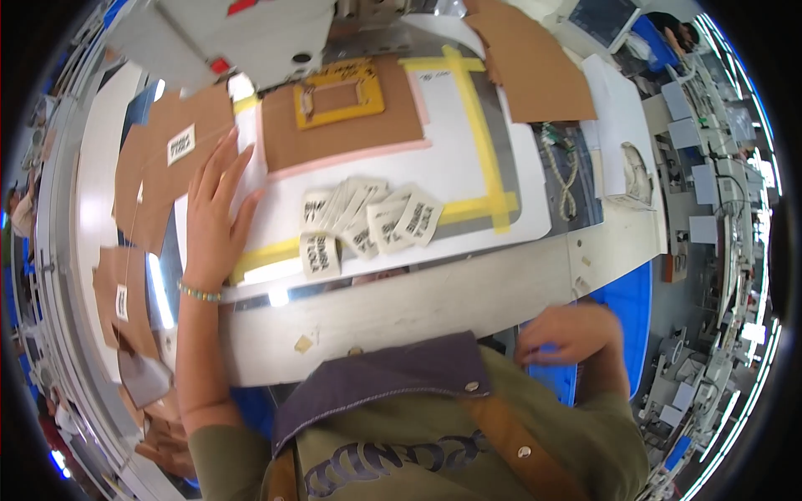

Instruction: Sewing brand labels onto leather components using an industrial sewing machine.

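My left hand (219,200) lies with fingers apart at the left side of a white board (455,163) edged with yellow tape. A brown panel (334,146) bordered by pink tape sits on it, with a yellow frame (338,93) on top. Several white printed labels (368,219) lie overlapping on the board's front part, right of my left hand. My right hand (558,336) is low at the right, off the table's front edge above a blue bin (626,321); its fingers are bent and smeared by motion, so what they hold, if anything, is unclear.
A white machine (209,37) stands behind the board. Brown pieces (150,179) lie at left, some with labels, and more (539,63) at back right. A braided cord (564,179) and a white box (626,167) are right of the board. Other people (672,33) are at the far edges.
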{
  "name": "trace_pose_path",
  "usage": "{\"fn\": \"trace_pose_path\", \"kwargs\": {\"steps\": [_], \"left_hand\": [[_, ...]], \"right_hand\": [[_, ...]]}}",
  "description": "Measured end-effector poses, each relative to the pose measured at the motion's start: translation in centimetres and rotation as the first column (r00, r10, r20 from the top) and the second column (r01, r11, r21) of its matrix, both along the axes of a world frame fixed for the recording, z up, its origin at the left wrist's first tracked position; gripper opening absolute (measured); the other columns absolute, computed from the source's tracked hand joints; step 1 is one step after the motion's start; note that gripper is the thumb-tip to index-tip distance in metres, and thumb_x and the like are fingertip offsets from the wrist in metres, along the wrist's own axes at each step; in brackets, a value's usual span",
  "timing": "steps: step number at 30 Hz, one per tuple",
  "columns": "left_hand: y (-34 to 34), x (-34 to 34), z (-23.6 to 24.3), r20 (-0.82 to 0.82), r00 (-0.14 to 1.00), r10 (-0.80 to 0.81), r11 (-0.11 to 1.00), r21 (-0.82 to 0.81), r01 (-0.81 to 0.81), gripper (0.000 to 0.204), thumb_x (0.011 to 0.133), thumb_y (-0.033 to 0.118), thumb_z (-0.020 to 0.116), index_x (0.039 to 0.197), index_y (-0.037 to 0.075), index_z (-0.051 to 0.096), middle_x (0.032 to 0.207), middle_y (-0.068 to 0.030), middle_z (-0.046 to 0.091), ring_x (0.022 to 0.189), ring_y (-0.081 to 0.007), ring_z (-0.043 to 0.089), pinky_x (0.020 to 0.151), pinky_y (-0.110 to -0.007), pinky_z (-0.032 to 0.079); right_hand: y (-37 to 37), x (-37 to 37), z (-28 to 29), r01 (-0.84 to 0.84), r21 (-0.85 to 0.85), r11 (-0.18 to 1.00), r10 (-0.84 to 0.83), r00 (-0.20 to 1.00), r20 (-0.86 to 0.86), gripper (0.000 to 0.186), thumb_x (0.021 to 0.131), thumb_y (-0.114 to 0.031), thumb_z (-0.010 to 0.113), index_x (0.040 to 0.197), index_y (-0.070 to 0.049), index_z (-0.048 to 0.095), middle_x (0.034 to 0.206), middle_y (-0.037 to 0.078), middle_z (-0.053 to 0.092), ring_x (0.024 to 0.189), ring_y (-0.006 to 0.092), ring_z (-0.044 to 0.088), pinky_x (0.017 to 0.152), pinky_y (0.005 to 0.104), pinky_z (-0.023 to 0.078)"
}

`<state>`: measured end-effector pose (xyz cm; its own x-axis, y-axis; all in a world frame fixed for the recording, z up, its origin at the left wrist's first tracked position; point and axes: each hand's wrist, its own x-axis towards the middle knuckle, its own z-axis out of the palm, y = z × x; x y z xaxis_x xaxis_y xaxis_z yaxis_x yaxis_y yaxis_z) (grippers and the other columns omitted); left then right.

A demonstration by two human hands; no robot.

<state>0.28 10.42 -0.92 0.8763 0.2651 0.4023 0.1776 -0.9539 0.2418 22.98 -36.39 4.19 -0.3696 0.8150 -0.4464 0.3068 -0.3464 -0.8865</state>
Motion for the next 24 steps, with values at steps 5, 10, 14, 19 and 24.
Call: {"fn": "trace_pose_path", "kwargs": {"steps": [5, 10, 14, 19, 24], "left_hand": [[-0.2, -0.3, 0.7, 0.028, 0.999, 0.028, 0.997, -0.066, -0.026, 0.050, 0.098, 0.011, 0.072, 0.147, 0.006, 0.066, 0.166, -0.0160, 0.053, 0.149, -0.0393, 0.054, 0.123, -0.050, 0.042], [0.0, 0.1, 0.0, 0.036, 0.998, 0.047, 0.996, -0.079, -0.044, 0.043, 0.104, 0.011, 0.065, 0.147, 0.005, 0.066, 0.165, -0.0177, 0.053, 0.151, -0.0399, 0.052, 0.122, -0.051, 0.046], [-0.3, 0.0, -0.4, 0.020, 0.997, 0.074, 0.985, -0.157, -0.070, 0.041, 0.104, 0.013, 0.066, 0.144, 0.004, 0.068, 0.164, -0.0202, 0.054, 0.151, -0.0398, 0.052, 0.123, -0.050, 0.043], [-0.5, 0.6, -0.5, 0.029, 0.994, 0.107, 0.983, -0.154, -0.101, 0.036, 0.105, 0.014, 0.065, 0.139, 0.001, 0.069, 0.160, -0.0206, 0.057, 0.147, -0.0402, 0.056, 0.119, -0.049, 0.048], [-0.4, 0.5, -0.8, 0.029, 0.992, 0.126, 0.989, -0.086, -0.123, 0.030, 0.107, 0.015, 0.063, 0.130, -0.003, 0.070, 0.155, -0.0219, 0.062, 0.142, -0.0409, 0.061, 0.114, -0.047, 0.052]], "right_hand": [[-10.0, -5.2, -17.1, 0.118, -0.537, 0.835, -0.088, 0.993, 0.083, 0.033, 0.107, -0.026, 0.062, 0.116, 0.002, 0.076, 0.096, 0.018, 0.080, 0.091, 0.0377, 0.077, 0.084, 0.0422, 0.061], [-12.8, -2.7, -26.7, 0.895, -0.319, 0.312, -0.895, 0.390, 0.218, 0.031, 0.102, -0.021, 0.063, 0.124, -0.001, 0.074, 0.100, 0.019, 0.079, 0.094, 0.0380, 0.076, 0.087, 0.0426, 0.061], [-10.3, 1.7, -28.5, 0.925, -0.145, 0.351, -0.903, 0.375, 0.210, 0.031, 0.102, -0.021, 0.063, 0.124, -0.002, 0.074, 0.101, 0.019, 0.079, 0.094, 0.0383, 0.076, 0.088, 0.0428, 0.061], [-9.7, 6.8, -29.4, 0.918, 0.012, 0.396, -0.891, 0.381, 0.248, 0.032, 0.102, -0.021, 0.063, 0.125, -0.002, 0.074, 0.101, 0.019, 0.079, 0.095, 0.0386, 0.076, 0.088, 0.0432, 0.061], [-9.0, 10.1, -30.0, 0.892, 0.142, 0.430, -0.879, 0.376, 0.293, 0.032, 0.102, -0.021, 0.063, 0.125, -0.002, 0.074, 0.101, 0.019, 0.079, 0.095, 0.0390, 0.076, 0.089, 0.0435, 0.061]]}}
